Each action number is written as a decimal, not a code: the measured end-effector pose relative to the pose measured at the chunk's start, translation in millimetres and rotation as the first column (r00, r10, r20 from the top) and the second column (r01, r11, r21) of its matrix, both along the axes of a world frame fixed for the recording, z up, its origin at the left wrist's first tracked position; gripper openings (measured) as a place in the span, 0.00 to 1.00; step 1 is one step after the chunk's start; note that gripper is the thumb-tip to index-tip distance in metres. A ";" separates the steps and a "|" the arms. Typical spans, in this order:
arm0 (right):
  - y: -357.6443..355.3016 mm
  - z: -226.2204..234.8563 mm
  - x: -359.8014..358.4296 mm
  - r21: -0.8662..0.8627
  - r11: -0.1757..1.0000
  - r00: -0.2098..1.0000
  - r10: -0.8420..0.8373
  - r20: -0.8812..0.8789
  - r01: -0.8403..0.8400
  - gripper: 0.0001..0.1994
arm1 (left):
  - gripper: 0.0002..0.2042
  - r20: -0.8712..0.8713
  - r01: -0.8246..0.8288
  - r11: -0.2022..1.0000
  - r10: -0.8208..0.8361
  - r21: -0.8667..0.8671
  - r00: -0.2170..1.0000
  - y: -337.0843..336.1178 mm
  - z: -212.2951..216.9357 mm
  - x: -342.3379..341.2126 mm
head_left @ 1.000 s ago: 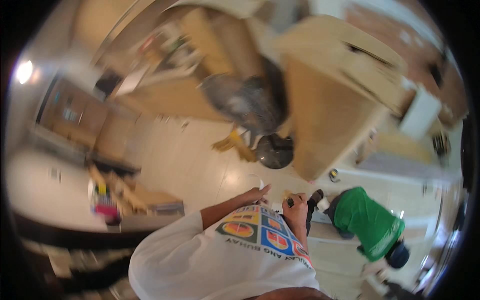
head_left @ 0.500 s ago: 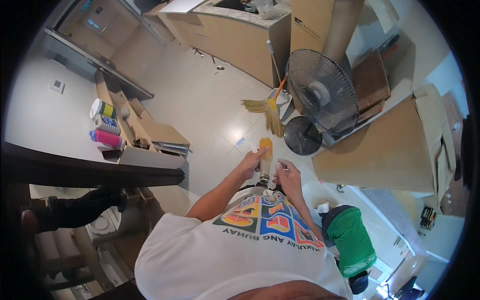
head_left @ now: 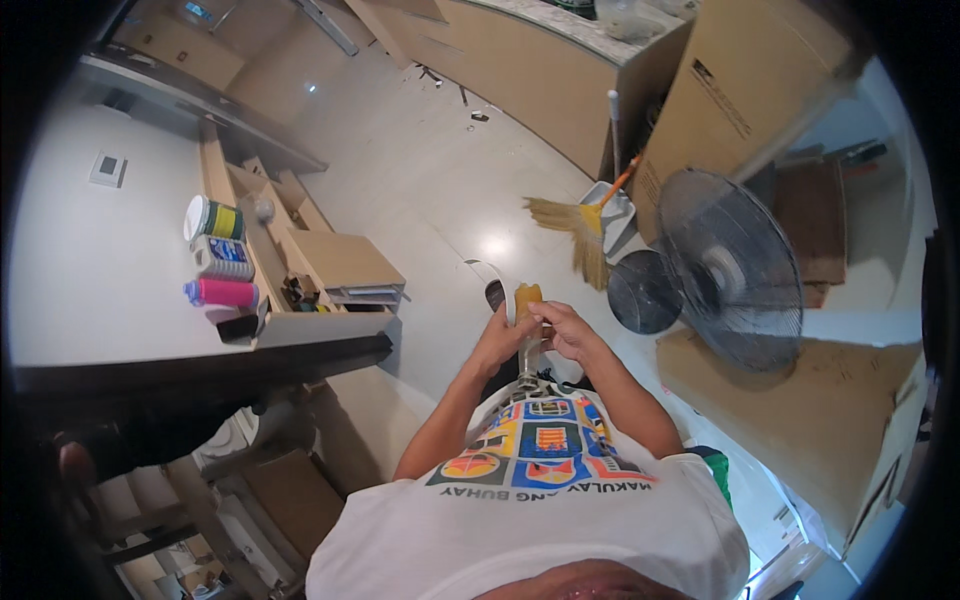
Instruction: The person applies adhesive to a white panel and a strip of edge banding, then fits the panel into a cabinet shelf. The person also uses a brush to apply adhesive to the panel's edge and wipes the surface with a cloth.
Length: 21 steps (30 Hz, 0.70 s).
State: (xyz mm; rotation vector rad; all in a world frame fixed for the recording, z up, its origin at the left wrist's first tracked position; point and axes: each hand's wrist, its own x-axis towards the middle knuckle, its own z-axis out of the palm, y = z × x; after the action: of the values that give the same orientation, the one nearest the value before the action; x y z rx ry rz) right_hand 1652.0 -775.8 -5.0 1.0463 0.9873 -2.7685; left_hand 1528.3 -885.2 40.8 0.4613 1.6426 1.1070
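In front of my waist I hold a clear bottle (head_left: 529, 362), its narrow neck toward me and its far end orange-yellow. My left hand (head_left: 499, 341) is closed round the bottle's left side. My right hand (head_left: 566, 331) is closed on it from the right, thumb near the orange-yellow part. The fingers partly cover the bottle's middle. A thin white edge shows beside my left hand; I cannot tell what it belongs to.
Ahead to the right, a straw broom (head_left: 585, 225) leans by a white dustpan (head_left: 617, 215), next to a standing fan (head_left: 730, 270) and cardboard (head_left: 790, 415). At left, a wooden drawer unit (head_left: 325, 318) stands by a tub (head_left: 213, 218), a white jug (head_left: 222, 258) and a pink bottle (head_left: 222, 293).
My right hand has moved from beside the bottle onto it. The view has shifted, so the fan and broom appear farther right, and the green cloth is mostly hidden.
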 end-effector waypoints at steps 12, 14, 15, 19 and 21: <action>116.6 -36.3 -257.6 -0.415 0.856 0.936 -0.350 -0.027 0.308 0.16 | 0.28 0.030 -0.023 0.995 0.026 -0.096 0.999 86.1 10.7 -308.4; 140.3 -42.0 -280.6 -0.458 0.790 0.889 -0.458 0.001 0.407 0.16 | 0.26 0.004 -0.073 0.986 0.074 -0.151 0.997 95.8 2.9 -348.7; 155.0 -44.8 -291.2 -0.454 0.767 0.864 -0.504 0.010 0.453 0.16 | 0.25 -0.026 -0.099 0.976 0.096 -0.192 0.995 101.1 -1.6 -367.0; 209.4 -56.8 -327.0 -0.464 0.596 0.713 -0.691 0.119 0.655 0.15 | 0.20 -0.071 -0.068 0.958 0.050 -0.279 0.996 132.9 -29.3 -422.3; 239.5 -60.9 -353.5 -0.445 0.450 0.565 -0.808 0.165 0.774 0.15 | 0.18 -0.048 -0.058 0.958 0.047 -0.280 0.998 161.6 -40.4 -452.5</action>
State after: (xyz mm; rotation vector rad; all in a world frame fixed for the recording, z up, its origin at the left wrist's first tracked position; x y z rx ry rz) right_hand 1298.5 -536.3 -65.9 1.6151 -0.4117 -3.4387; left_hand 1075.9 -723.6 0.4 0.2574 1.8236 0.8877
